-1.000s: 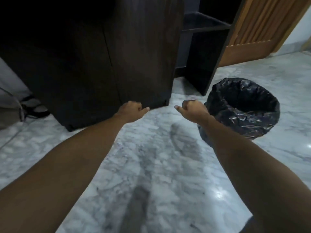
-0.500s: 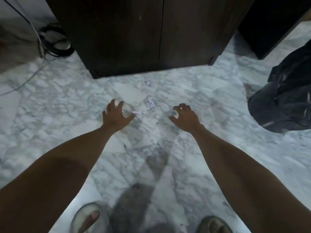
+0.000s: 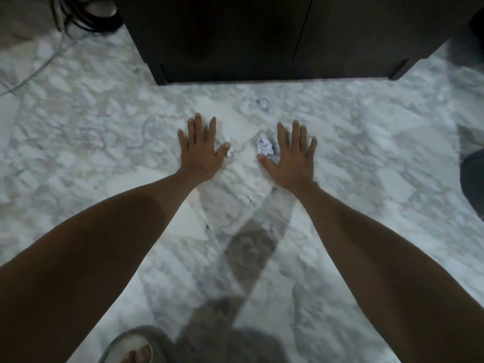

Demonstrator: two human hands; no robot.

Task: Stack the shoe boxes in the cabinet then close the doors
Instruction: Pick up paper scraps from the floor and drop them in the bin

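The dark wooden cabinet [image 3: 262, 40] stands at the top of the view with both doors closed; a thin seam runs between them. No shoe boxes show. My left hand [image 3: 200, 150] and my right hand [image 3: 292, 155] are stretched out flat, palms down and fingers spread, over the marble floor in front of the cabinet. Neither hand holds anything. Crumpled bits of white paper lie on the floor: one scrap [image 3: 265, 147] beside my right thumb, one scrap [image 3: 228, 146] beside my left thumb, and a third scrap [image 3: 264, 103] nearer the cabinet.
A black bin bag [image 3: 472, 179] sits at the right edge. Cables and a dark sandal [image 3: 91, 14] lie at the top left beside the cabinet. My own sandalled foot [image 3: 131, 349] shows at the bottom. The floor is grey-white marble.
My view tipped down from the cabinet front to the floor. Both hands went from closed fists near the doors to flat, spread palms lower over the floor.
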